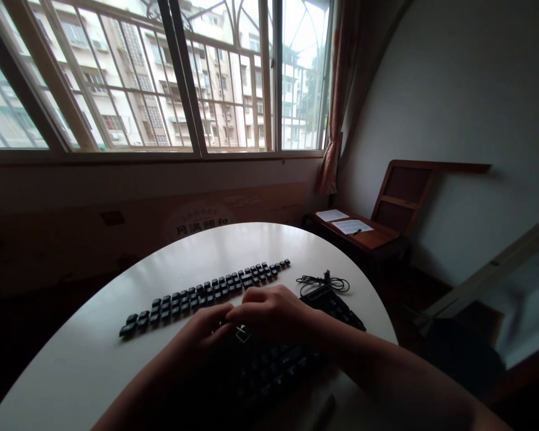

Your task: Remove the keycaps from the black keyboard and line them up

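A dark keyboard (282,365) lies in shadow at the near side of the white round table, partly covered by my arms. Above its far left part my two hands meet. My left hand (206,326) has its fingers bent and drawn together near the keyboard's edge. My right hand (273,308) is closed, its fingertips touching or almost touching the left fingers. What either hand grips is hidden. A small pale-edged square piece (243,334) shows just below the fingertips. Beyond the hands, loose black keycaps (202,293) stand in long slanting rows.
A coiled black cable (326,281) lies by the keyboard's far right end. The white table (94,341) has a curved edge. Beyond it to the right, a wooden chair (381,236) holds papers (353,227) and a pen. A barred window spans the far wall.
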A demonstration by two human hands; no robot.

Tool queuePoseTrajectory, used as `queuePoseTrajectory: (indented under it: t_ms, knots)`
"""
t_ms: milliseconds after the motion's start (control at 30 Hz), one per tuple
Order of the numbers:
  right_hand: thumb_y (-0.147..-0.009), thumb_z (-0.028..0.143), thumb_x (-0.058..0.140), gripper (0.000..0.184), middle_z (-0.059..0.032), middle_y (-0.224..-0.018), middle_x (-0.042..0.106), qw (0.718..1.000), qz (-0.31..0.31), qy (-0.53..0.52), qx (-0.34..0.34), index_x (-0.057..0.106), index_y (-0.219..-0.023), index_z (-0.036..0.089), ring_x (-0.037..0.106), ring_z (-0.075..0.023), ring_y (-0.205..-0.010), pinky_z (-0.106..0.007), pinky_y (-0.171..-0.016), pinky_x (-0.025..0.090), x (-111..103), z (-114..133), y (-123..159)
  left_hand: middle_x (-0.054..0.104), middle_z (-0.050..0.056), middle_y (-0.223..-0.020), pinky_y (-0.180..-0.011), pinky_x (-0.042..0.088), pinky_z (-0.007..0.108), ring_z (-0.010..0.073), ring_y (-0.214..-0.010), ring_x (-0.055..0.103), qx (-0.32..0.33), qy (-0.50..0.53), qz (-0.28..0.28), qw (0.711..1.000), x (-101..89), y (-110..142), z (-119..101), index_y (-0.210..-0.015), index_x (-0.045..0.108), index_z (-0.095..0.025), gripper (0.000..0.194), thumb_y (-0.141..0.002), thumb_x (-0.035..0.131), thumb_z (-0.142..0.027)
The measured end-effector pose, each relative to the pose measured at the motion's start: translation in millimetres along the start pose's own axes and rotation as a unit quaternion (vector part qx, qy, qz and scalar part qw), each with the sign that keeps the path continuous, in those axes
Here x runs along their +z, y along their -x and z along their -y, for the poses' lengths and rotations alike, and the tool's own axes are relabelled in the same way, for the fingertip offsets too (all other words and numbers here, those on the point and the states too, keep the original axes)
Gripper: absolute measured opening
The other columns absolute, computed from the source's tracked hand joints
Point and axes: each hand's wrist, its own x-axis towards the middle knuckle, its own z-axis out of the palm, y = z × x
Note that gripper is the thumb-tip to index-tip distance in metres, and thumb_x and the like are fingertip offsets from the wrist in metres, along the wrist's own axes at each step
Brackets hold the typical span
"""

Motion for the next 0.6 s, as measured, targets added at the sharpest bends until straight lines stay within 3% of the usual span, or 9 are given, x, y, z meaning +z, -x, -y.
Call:
queuePoseTrajectory:
  t_ms: [267,367,433,500,600]
  knots:
    - [-0.095,0.031,0.059,0.015,-0.0028,-0.098,0.069,1.000,-0.003,-0.008,-0.007,0.069,-0.102,0.022,0.066,-0.0125,-0.073,-0.023,-0.062,0.049,0.9,2.6,-3.7,0.071,0.005,-0.093,-0.077,0.052,0.030,0.0237,-0.086,0.064,0.014,0.011,0.027,0.999,1.5,-2.5,-4.4,-0.096,0.068,-0.018,0.043,-0.092,0.047,-0.055]
    - [-0.093,0.028,0.061,0.013,-0.0033,-0.098,0.070,1.000,-0.018,-0.020,0.012,0.069,-0.101,0.021,0.067,-0.0137,-0.074,-0.023,-0.061,0.049,-4.3,-6.1,-2.5,0.071,0.005,-0.089,-0.073,0.051,0.029,0.0217,-0.080,0.063,-0.013,-0.017,0.004,1.000,-0.8,-3.4,-5.5,-0.102,0.067,-0.019,0.049,-0.093,0.040,-0.059]
    - [-0.093,0.025,0.062,0.013,-0.0048,-0.101,0.070,0.997,-0.030,-0.028,0.063,0.068,-0.104,0.021,0.068,-0.0146,-0.079,-0.023,-0.065,0.050,-13.3,-19.3,0.6,0.070,0.005,-0.088,-0.070,0.050,0.029,0.0209,-0.077,0.062,-0.038,-0.047,-0.014,0.998,-2.7,-3.6,-5.0,-0.105,0.066,-0.019,0.051,-0.094,0.037,-0.059]
    - [-0.091,0.023,0.065,0.016,-0.0052,-0.102,0.071,0.986,-0.044,0.000,0.159,0.069,-0.106,0.021,0.068,-0.0159,-0.081,-0.026,-0.072,0.051,-23.6,-37.8,6.2,0.071,0.006,-0.092,-0.071,0.050,0.030,0.0215,-0.080,0.063,-0.052,-0.081,-0.016,0.995,-3.6,-3.5,-4.4,-0.104,0.067,-0.020,0.048,-0.093,0.040,-0.058]
    - [-0.089,0.028,0.067,0.016,-0.0047,-0.102,0.071,0.943,0.051,0.084,0.316,0.071,-0.103,0.022,0.067,-0.0188,-0.087,-0.028,-0.076,0.048,-32.3,-68.1,17.0,0.071,0.007,-0.098,-0.074,0.049,0.030,0.0219,-0.084,0.063,-0.056,-0.117,0.007,0.992,-1.9,-3.0,-4.7,-0.098,0.069,-0.020,0.042,-0.093,0.044,-0.054]
